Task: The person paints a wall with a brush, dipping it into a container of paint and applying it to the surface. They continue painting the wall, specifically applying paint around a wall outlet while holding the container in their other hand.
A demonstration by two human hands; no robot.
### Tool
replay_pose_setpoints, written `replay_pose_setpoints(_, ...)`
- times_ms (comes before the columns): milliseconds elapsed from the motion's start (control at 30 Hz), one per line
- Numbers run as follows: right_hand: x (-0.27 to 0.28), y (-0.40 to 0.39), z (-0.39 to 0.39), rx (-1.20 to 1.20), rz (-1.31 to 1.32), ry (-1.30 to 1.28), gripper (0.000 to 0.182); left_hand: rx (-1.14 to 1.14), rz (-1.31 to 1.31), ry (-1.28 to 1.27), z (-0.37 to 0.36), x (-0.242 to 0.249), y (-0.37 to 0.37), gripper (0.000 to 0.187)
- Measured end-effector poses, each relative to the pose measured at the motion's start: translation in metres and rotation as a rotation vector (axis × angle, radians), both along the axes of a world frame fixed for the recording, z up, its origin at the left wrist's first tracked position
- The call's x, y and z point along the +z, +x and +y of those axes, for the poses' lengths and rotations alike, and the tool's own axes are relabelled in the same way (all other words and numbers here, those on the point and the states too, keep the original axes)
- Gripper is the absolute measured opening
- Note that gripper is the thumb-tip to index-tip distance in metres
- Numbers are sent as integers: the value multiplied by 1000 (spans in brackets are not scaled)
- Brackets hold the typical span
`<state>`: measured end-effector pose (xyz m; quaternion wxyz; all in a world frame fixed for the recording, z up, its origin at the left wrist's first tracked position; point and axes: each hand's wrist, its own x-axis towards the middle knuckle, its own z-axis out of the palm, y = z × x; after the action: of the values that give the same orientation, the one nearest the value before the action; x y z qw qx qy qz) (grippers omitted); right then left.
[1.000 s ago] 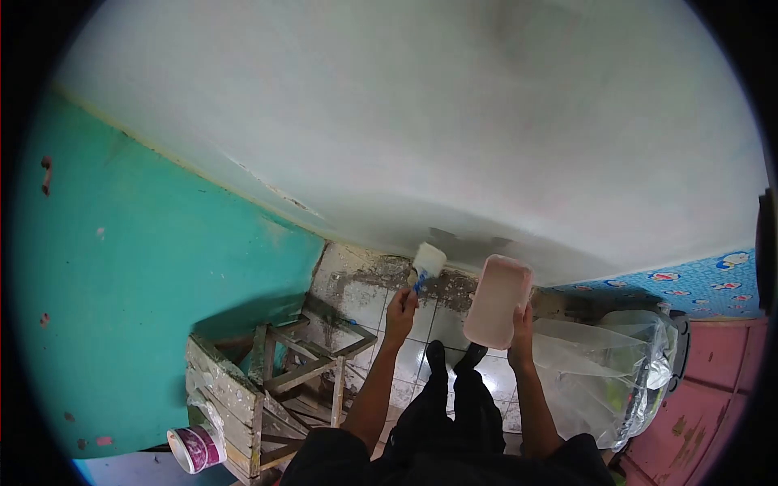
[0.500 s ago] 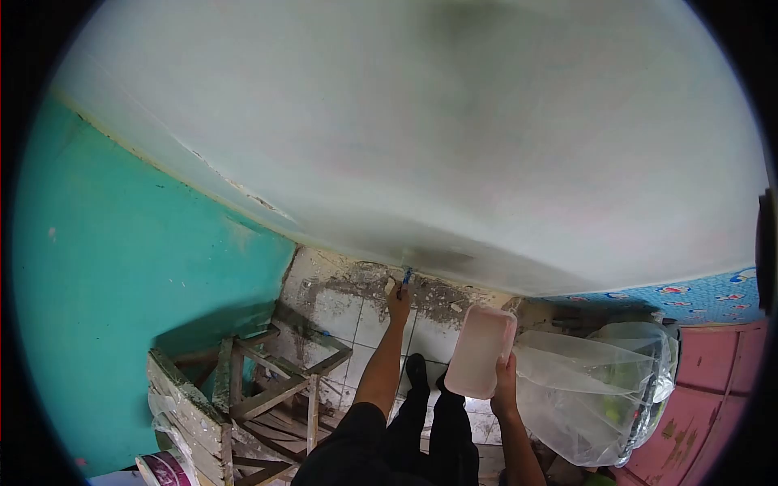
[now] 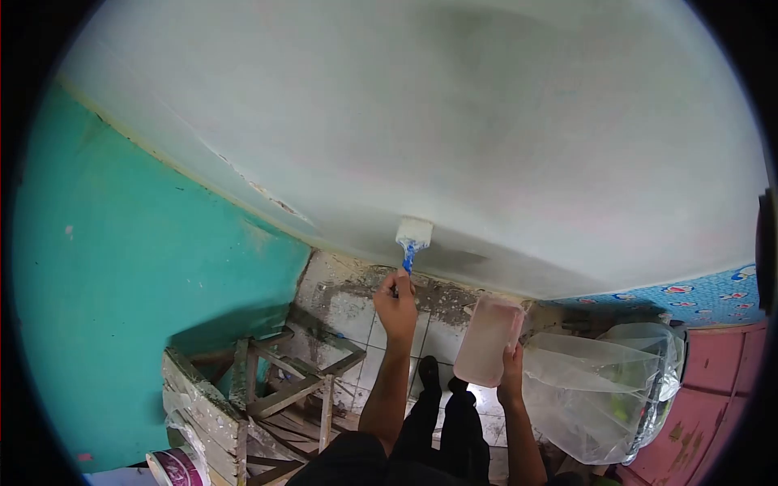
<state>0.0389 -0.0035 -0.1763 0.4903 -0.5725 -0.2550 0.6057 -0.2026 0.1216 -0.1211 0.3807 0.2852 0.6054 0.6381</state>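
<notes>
My left hand (image 3: 396,304) is closed round the blue handle of a paintbrush (image 3: 414,233), its wide pale bristles against the lower part of the white wall (image 3: 519,146). To the right, my right hand (image 3: 510,374) grips the near right edge of a shallow pink tray (image 3: 489,340). The tray is held above the floor, close to the wall base. Its inside looks pale; how much it holds I cannot tell.
A wooden frame (image 3: 288,397) stands at the lower left by the green wall (image 3: 138,267), near a paint bucket (image 3: 177,468). Plastic-covered items (image 3: 596,389) and a pink door (image 3: 701,405) are at the right. Debris lies on the tiled floor (image 3: 350,314).
My left hand has raised the brush from the wall base to higher on the wall, and its bristles now show fully. The view has shifted slightly; the tray remains in my right hand.
</notes>
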Motion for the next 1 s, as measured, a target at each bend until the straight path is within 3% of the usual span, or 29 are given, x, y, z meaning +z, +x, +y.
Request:
replay_pose_setpoints(100,15,-3,7,32,-2,-15,59,62,29,152,-5,70,-1,23)
replay_pose_setpoints(200,10,-4,7,50,-3,-11,58,68,117,216,-2,77,-12,21)
replay_pose_setpoints(267,-1,-4,1,44,-25,3,58,54,143,224,10,39,-17,23)
replay_pose_setpoints(367,-5,-1,-1,39,-4,10,58,32,241,142,20,-76,-14,28)
replay_pose_setpoints(433,-5,-4,-7,34,33,-2,58,40,443,-48,14,-146,-10,35)
replay_pose_setpoints(500,-7,-1,-16,44,-5,-26,58,42,462,-232,4,-206,-5,36)
replay_pose_setpoints(667,-23,9,-28,31,-34,-17,60,55,551,-521,3,-301,-1,40)
replay_pose_setpoints(733,-18,10,-34,13,-20,-57,61,23,537,-633,8,-307,-4,38)
replay_pose_setpoints(833,-11,9,-38,-5,-48,-38,61,-1,601,-571,28,-285,-9,37)
replay_pose_setpoints(1000,-21,9,-47,-17,-12,-56,60,68,446,-255,19,-146,-14,35)
